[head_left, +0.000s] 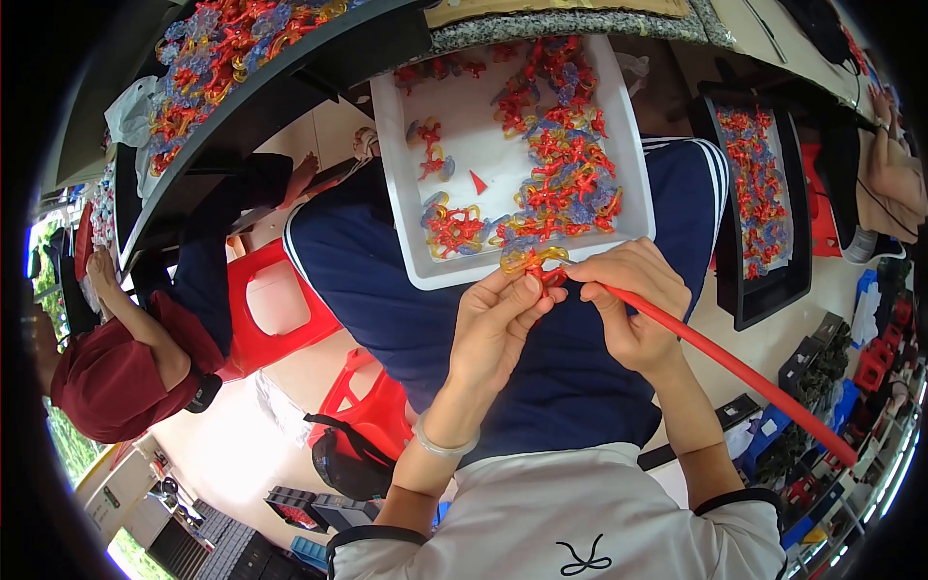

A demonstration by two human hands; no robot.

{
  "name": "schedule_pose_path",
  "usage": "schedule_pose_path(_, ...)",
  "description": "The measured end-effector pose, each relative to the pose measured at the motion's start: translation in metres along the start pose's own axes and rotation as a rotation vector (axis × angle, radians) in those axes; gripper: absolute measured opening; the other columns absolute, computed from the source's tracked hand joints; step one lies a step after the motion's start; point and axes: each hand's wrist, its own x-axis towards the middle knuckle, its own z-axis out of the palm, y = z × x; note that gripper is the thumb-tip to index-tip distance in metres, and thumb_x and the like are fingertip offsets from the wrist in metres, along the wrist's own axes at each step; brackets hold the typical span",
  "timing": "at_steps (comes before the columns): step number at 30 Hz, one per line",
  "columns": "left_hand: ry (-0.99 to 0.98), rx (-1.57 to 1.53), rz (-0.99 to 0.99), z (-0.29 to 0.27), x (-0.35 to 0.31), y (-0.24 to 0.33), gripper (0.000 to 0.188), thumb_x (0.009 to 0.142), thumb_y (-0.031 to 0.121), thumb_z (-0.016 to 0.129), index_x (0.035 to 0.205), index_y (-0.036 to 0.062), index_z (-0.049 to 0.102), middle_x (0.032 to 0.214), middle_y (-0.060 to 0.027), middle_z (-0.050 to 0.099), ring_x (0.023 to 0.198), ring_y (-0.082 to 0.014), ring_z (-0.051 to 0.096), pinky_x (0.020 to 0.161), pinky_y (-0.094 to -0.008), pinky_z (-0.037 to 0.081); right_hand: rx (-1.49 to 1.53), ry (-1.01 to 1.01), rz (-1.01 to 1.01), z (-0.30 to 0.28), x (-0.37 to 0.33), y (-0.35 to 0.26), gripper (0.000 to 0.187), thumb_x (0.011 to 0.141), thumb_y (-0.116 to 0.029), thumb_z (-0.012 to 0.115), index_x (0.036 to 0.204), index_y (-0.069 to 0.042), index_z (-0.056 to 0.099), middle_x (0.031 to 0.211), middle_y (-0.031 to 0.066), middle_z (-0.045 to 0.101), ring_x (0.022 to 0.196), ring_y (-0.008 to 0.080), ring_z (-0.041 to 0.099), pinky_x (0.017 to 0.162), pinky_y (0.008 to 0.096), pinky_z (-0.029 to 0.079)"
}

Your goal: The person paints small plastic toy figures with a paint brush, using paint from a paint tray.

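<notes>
My left hand [495,324] pinches a small red and yellow plastic piece [522,261] between thumb and fingers, just over the near edge of a white tray [398,184]. In my right hand [636,290] is a thin tool with a long red handle [744,375], held like a pen. Its narrow tip meets the piece; my fingers partly hide the contact. Many red, yellow and blue translucent plastic pieces [561,184] lie in the tray, mostly along its right side. A small red triangular bit [478,182] sits alone near the tray's middle.
The tray rests on my lap against a stone-edged table [580,31]. At right stands a black crate [764,290] of similar pieces; at upper left a black-rimmed bin [280,92] holds more. A person in dark red [135,367] sits at left near red stools [275,300].
</notes>
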Motion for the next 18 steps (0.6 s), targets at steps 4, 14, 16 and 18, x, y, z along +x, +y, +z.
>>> schedule_pose_path(4,0.004,-0.067,0.009,-0.003,0.000,-0.002,0.026,0.091,0.006,0.060,0.114,-0.0063,0.059,0.100,-0.0142,0.067,0.086,-0.0185,0.068,0.076,-0.0239,0.056,0.175,-0.064,0.107,0.001,-0.001,-0.005,0.008,0.080,-0.006,0.069,0.086,-0.002,0.068,0.074,0.0074,0.066,0.063,0.0192,0.059,0.060,0.0281,0.042)
schedule_pose_path(14,0.083,0.308,0.238,0.011,-0.002,0.000,0.056,0.084,-0.007,0.064,0.133,-0.0029,0.037,0.097,-0.0197,0.064,0.080,-0.0272,0.069,0.072,-0.0313,0.059,0.483,0.045,0.445,0.007,-0.003,0.007,0.011,0.083,0.008,0.062,0.094,0.005,0.062,0.096,0.0136,0.065,0.092,0.0162,0.063,0.080,0.0271,0.050)
schedule_pose_path(16,0.080,0.327,0.264,0.013,-0.003,-0.003,0.064,0.083,-0.009,0.064,0.136,-0.0009,0.030,0.099,-0.0207,0.063,0.079,-0.0286,0.069,0.072,-0.0328,0.060,0.636,0.022,0.594,0.011,-0.010,0.010,0.016,0.079,0.012,0.066,0.088,0.003,0.056,0.093,0.0121,0.064,0.090,0.0137,0.062,0.081,0.0260,0.051)
schedule_pose_path(18,0.075,0.347,0.288,0.017,-0.005,-0.001,0.072,0.082,-0.010,0.064,0.140,0.0011,0.023,0.101,-0.0216,0.061,0.078,-0.0300,0.069,0.072,-0.0343,0.060,0.670,0.047,0.613,0.013,-0.014,0.014,0.016,0.079,0.012,0.066,0.086,0.002,0.055,0.092,0.0120,0.063,0.088,0.0135,0.062,0.081,0.0261,0.051)
